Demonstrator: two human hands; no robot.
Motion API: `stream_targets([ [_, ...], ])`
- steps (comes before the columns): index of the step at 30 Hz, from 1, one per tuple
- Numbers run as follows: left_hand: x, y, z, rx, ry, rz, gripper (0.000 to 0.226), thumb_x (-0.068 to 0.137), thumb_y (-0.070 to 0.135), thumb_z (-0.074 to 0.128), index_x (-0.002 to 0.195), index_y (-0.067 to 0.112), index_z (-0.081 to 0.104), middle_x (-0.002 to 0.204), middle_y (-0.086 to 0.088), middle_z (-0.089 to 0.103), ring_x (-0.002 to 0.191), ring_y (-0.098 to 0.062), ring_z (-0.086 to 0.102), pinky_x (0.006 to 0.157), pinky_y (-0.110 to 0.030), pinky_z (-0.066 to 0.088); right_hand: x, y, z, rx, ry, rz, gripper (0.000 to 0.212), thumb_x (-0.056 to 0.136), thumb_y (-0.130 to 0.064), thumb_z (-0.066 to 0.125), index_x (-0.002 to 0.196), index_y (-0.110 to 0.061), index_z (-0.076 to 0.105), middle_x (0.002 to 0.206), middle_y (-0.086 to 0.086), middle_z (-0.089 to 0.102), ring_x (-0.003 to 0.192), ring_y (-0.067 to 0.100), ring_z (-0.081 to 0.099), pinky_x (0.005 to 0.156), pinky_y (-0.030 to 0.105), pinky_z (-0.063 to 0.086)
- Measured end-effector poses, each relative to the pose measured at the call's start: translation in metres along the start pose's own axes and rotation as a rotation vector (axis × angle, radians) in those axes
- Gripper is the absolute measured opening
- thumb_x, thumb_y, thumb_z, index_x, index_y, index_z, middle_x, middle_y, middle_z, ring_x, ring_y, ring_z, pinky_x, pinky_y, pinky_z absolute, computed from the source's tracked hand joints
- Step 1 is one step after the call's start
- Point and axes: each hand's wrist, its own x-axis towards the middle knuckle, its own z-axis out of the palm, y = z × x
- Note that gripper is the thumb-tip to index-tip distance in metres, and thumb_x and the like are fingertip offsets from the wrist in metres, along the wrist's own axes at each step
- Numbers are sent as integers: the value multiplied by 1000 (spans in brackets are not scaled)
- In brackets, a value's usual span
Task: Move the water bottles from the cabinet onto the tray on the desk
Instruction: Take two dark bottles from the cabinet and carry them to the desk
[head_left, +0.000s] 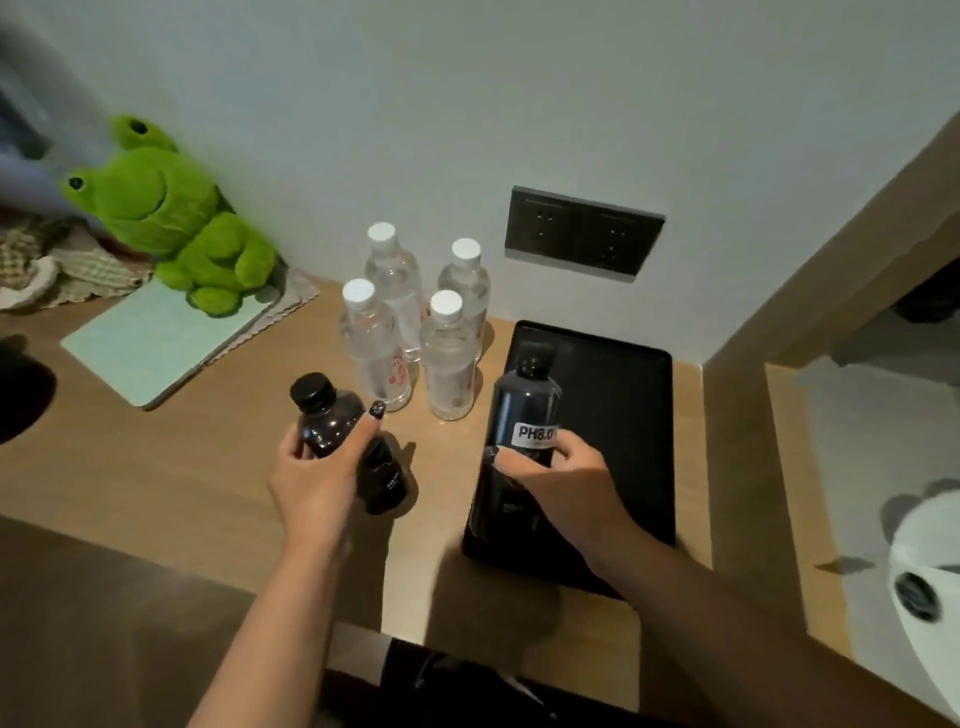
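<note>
The left hand (317, 480) is gripping a small dark bottle (343, 441) above the desk (156, 467). The right hand (561, 480) is clasping a taller dark bottle (522, 410) over the black tray (623, 415). Four clear bottles (415, 332) are standing just beyond both hands.

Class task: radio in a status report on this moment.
Left hand and right hand each grip a dark bottle. Tray bare. Four clear bottles beside it.
</note>
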Motion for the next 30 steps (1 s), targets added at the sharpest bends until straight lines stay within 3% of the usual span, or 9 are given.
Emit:
stream_targets([
  [4,31,-5,-9,154,-71,50,54,66,16,87,109,28,56,106,12,63,92,-3,61,85,-22,45,27,3,39,-288,71,-89,61,67,-27,85,118,-22,52,102,-16,59,99,5,57,86,22,44],
  [8,55,-12,-20,163,-182,46,54,67,10,85,110,27,59,97,19,66,80,15,60,73,-12,48,47,9,71,-370,107,-118,64,67,-27,85,118,-26,47,102,-18,53,99,4,52,78,14,39],
  [10,66,-13,-23,224,-203,97,54,65,16,87,110,27,59,98,18,66,84,12,62,75,-13,50,54,9,82,-381,151,-135,60,68,-27,85,114,-27,46,99,-18,50,96,4,49,70,7,34],
  [12,79,-14,-25,351,-224,204,50,63,26,88,105,27,61,97,14,67,90,-2,63,80,-23,51,60,8,92,-384,189,-151,59,68,-25,84,111,-27,44,100,-16,49,95,3,47,63,2,31],
  [14,85,-16,-23,410,-247,231,51,62,30,89,105,23,61,97,11,65,93,-12,62,81,-27,50,65,7,96,-387,203,-156,59,69,-22,84,112,-23,45,101,-14,50,94,3,47,61,1,31],
  [17,91,-15,-23,382,-303,218,60,62,28,89,113,23,57,105,11,62,99,-10,60,82,-21,47,71,8,104,-368,211,-139,62,68,-20,84,117,-19,46,102,-13,52,95,5,50,61,3,34],
  [24,95,-13,-20,353,-458,274,71,65,15,87,125,15,50,108,16,55,93,25,50,77,1,41,74,24,113,-394,249,-157,64,65,-29,86,118,-24,50,95,-26,52,92,-3,50,69,3,35],
  [27,92,-6,-22,279,-486,280,76,69,16,86,132,17,43,124,6,53,107,20,49,86,-1,40,70,31,109,-388,233,-175,65,64,-32,86,119,-26,51,101,-24,57,94,-9,54,74,5,39],
  [30,89,4,-23,280,-506,306,79,66,45,78,132,29,38,139,8,45,126,6,43,99,-10,38,69,29,106,-388,181,-147,65,68,-28,85,121,-26,48,105,-21,56,96,-8,54,71,4,39],
])
